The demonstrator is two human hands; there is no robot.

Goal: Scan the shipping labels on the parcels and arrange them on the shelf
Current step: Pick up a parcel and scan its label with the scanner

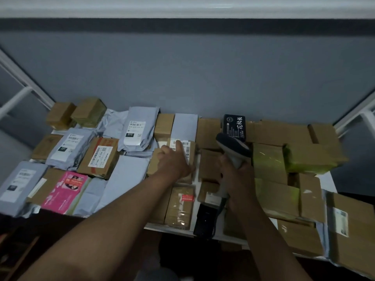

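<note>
left hand (174,161) rests flat, fingers straight, on a small cardboard box (183,153) mid-table, label up. right hand (236,175) grips the scanner (233,149) handle. box prob light & stiff; take it by the sides.

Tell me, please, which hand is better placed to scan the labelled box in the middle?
Right hand: its grip already holds the scanner beside that box; the left hand rests on the box.

A dim room shows a blue-grey wall (203,74) topped by a dark band (182,25) and a pale strip (182,7) above it, with white metal frame rails (24,86) slanting in at the left and right edges and dark floor (30,240) below.
</note>
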